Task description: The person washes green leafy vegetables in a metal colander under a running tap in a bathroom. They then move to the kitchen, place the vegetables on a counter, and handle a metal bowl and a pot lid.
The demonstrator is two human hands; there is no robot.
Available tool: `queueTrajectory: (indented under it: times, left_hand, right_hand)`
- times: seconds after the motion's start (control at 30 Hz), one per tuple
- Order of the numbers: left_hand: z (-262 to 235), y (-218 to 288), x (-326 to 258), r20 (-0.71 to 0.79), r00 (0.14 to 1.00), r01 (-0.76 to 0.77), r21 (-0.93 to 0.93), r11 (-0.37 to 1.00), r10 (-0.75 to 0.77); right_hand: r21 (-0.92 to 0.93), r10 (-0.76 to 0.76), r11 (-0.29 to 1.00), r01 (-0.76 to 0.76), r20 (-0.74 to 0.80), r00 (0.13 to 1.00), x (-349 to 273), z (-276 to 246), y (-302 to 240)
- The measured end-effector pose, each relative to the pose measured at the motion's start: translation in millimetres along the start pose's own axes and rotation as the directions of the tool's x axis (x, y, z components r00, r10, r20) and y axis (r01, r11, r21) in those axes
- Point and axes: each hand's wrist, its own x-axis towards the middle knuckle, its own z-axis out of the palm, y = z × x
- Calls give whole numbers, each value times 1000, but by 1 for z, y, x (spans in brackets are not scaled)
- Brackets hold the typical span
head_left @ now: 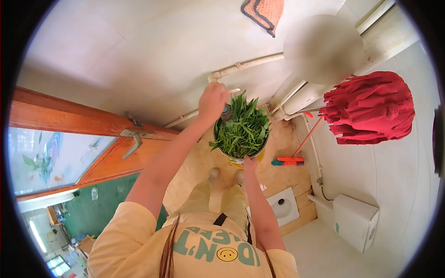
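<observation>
A round bucket with a yellow lower part is heaped with long green leafy vegetables. Its near rim is gripped by my right hand, fingers curled over the edge. On the far left side, my left hand is closed at the wall tap, whose pale lever sticks out to the right of my fingers. The tap's mouth hangs over the leaves at the bucket's left edge. My fingers hide most of the tap's body.
A pale pipe runs along the wall. At the right hang a red mop head and, below it, an orange broom. A squat toilet lies in the floor, a white cistern beside it. An orange-framed door stands at the left.
</observation>
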Motion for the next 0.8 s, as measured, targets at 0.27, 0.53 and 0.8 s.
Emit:
queueTrajectory:
  times: [0.27, 0.53, 0.8]
  left_hand:
    - [39, -26, -223, 667, 147, 924, -357, -140, -730]
    - [97, -93, -236, 848, 242, 852, -418, -315, -471]
    - [79, -106, -225, 778, 164, 819, -450, -357, -606]
  right_hand:
    - [116, -88, 990, 80, 68, 994, 0, -37, 2]
    - [106, 72, 988, -109, 306, 949, -24, -56, -28]
    - [-590, -556, 551, 591, 268, 786, 23, -47, -123]
